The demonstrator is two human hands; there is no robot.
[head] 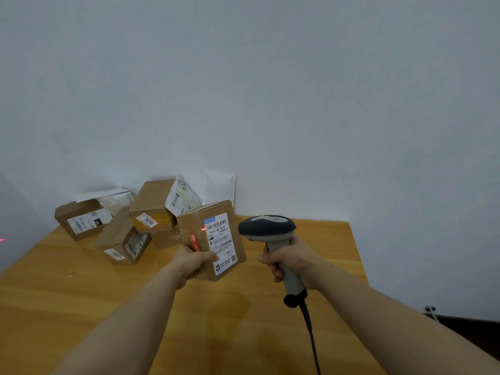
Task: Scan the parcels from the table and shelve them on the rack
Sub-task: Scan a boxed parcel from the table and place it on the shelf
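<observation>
Head view: a box (216,239) clasped in the left grip (194,262) above the worktop (81,293) is scanned by the scanner (266,226) clenched in the right grip (290,262), the far-left pile of parcels (151,212) judged unscanned.

A plain pale blue-grey wall (297,90) fills the upper half of the frame and runs down its right side, evenly lit. At the far left it meets a side wall (16,212), somewhat darker in shade, in a soft vertical corner. On that side wall, at the very left edge of the frame, sits a short red streak of light (1,240). In the lower right, below the wall, lies a dark brown strip (470,331), floor or skirting, hard to tell which. Just above its left end a small shiny metal fitting (430,311) sticks out, too small to identify.
</observation>
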